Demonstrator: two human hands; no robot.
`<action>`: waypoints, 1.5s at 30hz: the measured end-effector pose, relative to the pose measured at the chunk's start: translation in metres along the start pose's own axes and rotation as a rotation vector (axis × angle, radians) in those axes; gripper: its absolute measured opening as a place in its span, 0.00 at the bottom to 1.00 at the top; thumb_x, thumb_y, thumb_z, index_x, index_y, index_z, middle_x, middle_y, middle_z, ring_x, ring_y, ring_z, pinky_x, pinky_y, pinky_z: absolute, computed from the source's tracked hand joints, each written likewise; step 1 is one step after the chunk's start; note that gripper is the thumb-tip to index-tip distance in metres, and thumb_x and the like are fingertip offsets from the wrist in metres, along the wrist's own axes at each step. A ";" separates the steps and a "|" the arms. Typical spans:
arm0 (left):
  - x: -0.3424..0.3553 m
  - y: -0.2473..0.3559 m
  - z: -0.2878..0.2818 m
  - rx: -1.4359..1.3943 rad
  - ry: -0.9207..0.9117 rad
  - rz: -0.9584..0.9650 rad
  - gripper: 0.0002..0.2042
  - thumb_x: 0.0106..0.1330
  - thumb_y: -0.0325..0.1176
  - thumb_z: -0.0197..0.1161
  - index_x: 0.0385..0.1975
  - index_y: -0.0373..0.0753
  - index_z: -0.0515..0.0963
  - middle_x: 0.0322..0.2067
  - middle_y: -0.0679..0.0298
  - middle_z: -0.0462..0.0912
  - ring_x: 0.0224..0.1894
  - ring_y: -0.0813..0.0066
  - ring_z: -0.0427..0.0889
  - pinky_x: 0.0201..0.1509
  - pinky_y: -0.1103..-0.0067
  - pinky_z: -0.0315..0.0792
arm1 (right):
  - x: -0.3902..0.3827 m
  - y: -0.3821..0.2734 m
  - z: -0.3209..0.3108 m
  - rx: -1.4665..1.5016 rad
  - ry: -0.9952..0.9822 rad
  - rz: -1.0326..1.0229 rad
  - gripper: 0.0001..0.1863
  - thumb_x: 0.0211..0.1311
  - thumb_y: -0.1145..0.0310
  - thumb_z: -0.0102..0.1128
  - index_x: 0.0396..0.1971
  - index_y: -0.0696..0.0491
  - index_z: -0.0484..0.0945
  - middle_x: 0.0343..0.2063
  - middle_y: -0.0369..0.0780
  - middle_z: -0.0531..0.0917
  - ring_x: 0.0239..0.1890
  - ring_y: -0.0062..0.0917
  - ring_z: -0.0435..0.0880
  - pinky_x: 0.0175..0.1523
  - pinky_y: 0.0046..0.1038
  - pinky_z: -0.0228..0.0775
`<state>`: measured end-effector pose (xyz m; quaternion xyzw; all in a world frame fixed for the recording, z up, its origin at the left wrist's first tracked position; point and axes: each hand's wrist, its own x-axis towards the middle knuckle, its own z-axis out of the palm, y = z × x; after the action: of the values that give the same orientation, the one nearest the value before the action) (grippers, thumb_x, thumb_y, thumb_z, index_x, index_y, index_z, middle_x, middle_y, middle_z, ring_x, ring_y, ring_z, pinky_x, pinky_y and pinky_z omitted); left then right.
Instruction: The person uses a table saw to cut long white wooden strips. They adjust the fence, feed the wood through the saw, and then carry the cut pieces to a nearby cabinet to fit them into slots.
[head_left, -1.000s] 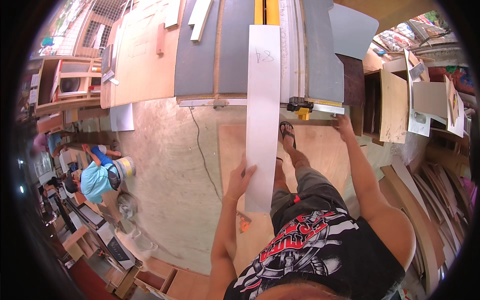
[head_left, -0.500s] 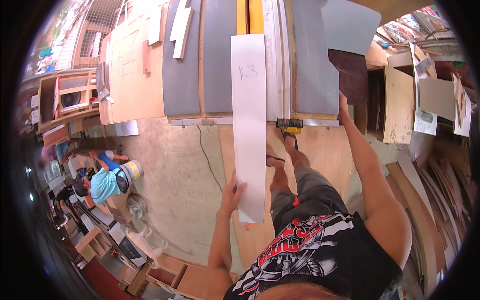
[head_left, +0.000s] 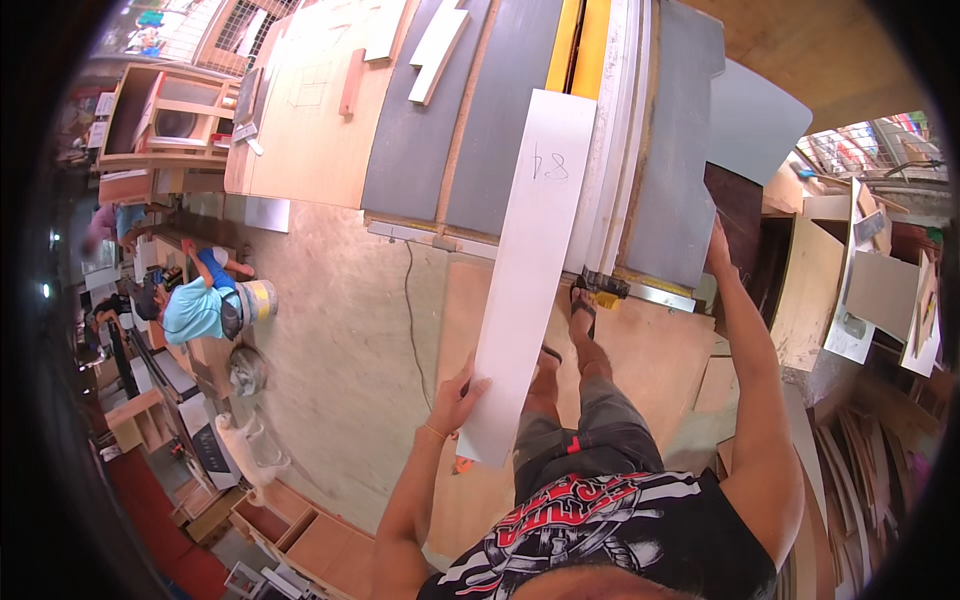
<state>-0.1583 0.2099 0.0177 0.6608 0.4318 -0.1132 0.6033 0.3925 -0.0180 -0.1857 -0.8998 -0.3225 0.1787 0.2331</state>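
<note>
A long white board with pencil marks lies with its far part on the grey saw table, against a pale metal rail, and its near part juts out over the front edge. My left hand is closed on the board's left edge close to its near end, the thumb on top. At the table's right side, my right hand touches the edge; its fingers are mostly hidden. A yellow strip with a dark slot runs away beyond the board's far end.
White offcuts lie on the table's left part, beside a plywood top. A black and yellow clamp-like part sits at the front edge. A cable crosses the floor. Someone in a light blue shirt sits at left. Scrap boards stand at right.
My view has turned, so the table and board now appear slanted and further right. Against the table, the board has barely moved. Both hands keep their places.
</note>
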 end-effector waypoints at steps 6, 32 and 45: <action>-0.033 -0.029 0.007 -0.024 0.066 0.130 0.32 0.74 0.38 0.60 0.74 0.38 0.56 0.52 0.51 0.83 0.51 0.76 0.80 0.57 0.77 0.72 | -0.080 0.017 0.029 0.185 0.063 0.342 0.16 0.73 0.61 0.53 0.53 0.55 0.73 0.50 0.55 0.81 0.54 0.53 0.80 0.55 0.45 0.72; -0.349 -0.284 0.050 -0.042 0.747 -0.294 0.13 0.74 0.39 0.57 0.48 0.37 0.77 0.28 0.46 0.84 0.33 0.43 0.85 0.36 0.59 0.77 | -0.068 -0.380 0.297 -0.413 -0.248 -0.662 0.42 0.63 0.56 0.65 0.69 0.63 0.56 0.71 0.58 0.58 0.70 0.52 0.62 0.72 0.46 0.59; -0.309 -0.215 0.100 -0.258 0.783 -0.502 0.19 0.72 0.40 0.60 0.57 0.34 0.76 0.16 0.61 0.75 0.16 0.78 0.68 0.21 0.75 0.61 | 0.005 -0.446 0.326 -0.742 -0.283 -0.420 0.41 0.61 0.65 0.55 0.74 0.58 0.52 0.72 0.57 0.57 0.75 0.52 0.53 0.75 0.56 0.46</action>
<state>-0.4585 -0.0356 0.0497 0.4490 0.7832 0.0564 0.4264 0.0207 0.3899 -0.2176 -0.8042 -0.5692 0.1212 -0.1207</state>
